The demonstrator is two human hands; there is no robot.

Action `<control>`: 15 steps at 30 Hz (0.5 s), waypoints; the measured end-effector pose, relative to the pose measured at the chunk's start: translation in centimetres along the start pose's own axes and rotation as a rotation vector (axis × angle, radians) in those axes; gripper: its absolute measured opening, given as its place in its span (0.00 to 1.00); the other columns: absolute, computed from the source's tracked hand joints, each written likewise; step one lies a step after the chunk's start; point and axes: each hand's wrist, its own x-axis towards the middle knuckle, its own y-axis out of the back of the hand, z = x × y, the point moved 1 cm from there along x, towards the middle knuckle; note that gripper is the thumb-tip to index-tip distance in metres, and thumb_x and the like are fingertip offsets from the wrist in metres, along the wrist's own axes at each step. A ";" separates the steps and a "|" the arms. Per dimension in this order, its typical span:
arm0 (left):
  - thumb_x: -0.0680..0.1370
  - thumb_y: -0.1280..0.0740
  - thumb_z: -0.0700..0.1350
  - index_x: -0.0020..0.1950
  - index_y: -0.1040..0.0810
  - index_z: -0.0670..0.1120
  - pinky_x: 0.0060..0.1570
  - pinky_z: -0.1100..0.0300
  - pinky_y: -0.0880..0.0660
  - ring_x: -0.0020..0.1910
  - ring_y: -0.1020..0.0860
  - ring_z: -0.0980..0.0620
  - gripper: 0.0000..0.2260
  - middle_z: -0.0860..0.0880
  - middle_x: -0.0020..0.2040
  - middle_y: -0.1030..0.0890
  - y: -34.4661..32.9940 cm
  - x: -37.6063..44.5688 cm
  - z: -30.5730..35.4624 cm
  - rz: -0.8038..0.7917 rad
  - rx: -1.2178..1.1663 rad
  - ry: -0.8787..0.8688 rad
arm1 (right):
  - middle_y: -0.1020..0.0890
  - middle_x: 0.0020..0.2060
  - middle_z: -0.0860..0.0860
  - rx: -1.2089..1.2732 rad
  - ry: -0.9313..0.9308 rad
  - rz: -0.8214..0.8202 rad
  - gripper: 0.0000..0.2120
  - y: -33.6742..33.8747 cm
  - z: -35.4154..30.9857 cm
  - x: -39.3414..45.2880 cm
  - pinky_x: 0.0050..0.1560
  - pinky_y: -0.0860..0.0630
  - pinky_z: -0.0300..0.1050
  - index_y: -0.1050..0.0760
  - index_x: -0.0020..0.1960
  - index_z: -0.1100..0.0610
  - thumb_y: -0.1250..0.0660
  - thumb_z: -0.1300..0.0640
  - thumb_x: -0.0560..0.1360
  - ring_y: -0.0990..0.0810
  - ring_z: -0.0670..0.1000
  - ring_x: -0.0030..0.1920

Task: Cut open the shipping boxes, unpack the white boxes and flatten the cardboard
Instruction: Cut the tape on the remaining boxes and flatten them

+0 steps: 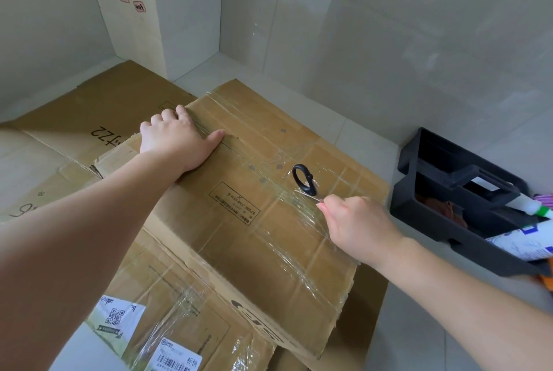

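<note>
A brown shipping box [239, 221], criss-crossed with clear tape, lay tilted atop flattened cardboard [98, 119] on the floor, black-handled scissors [305, 180] apparently at its taped seam, while a tall white box [161, 11] stood upright in the corner.

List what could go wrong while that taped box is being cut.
1. The right hand grips the scissors by the blade end, the black handle loop pointing away; a slip could nick the fingers.
2. The left hand presses on the taped seam of the cardboard box, along the line of the tape; a blade running forward might reach it.
3. The box sits on loose flattened cardboard and could slide under pressure.
</note>
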 end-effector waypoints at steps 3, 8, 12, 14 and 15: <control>0.70 0.54 0.76 0.77 0.46 0.42 0.64 0.44 0.37 0.68 0.34 0.38 0.47 0.39 0.70 0.33 0.0 0.0 0.0 -0.006 -0.004 0.004 | 0.29 0.18 0.53 0.024 0.015 0.035 0.13 0.1 -0.1 0.1 0.21 0.39 0.40 0.27 0.32 0.62 0.33 0.64 0.76 0.31 0.54 0.17; 0.70 0.54 0.76 0.77 0.47 0.43 0.65 0.44 0.37 0.69 0.35 0.39 0.47 0.40 0.71 0.34 -0.1 0.0 0.0 -0.012 -0.008 0.004 | 0.24 0.24 0.55 0.008 0.022 0.041 0.15 -0.9 0.3 0.5 0.25 0.34 0.43 0.26 0.38 0.62 0.42 0.58 0.81 0.25 0.57 0.23; 0.70 0.53 0.76 0.76 0.45 0.43 0.65 0.45 0.36 0.68 0.34 0.39 0.46 0.40 0.70 0.33 0.2 -0.3 0.0 -0.013 -0.022 0.014 | 0.25 0.22 0.56 0.054 0.019 0.092 0.14 -0.9 -0.1 1.1 0.22 0.32 0.44 0.26 0.37 0.62 0.40 0.59 0.80 0.25 0.57 0.22; 0.72 0.50 0.73 0.74 0.41 0.42 0.62 0.46 0.34 0.66 0.31 0.39 0.43 0.40 0.67 0.30 0.3 -0.9 0.5 0.000 -0.036 -0.011 | 0.27 0.19 0.57 0.058 0.031 0.137 0.12 -0.9 -1.0 2.5 0.21 0.37 0.39 0.28 0.33 0.62 0.32 0.65 0.74 0.28 0.58 0.18; 0.75 0.49 0.70 0.71 0.38 0.41 0.58 0.47 0.32 0.63 0.29 0.39 0.38 0.40 0.65 0.28 0.2 -1.2 0.6 0.023 -0.075 -0.021 | 0.28 0.17 0.57 0.040 0.038 0.145 0.13 -0.9 -1.6 3.3 0.21 0.39 0.38 0.29 0.31 0.62 0.28 0.67 0.70 0.29 0.58 0.16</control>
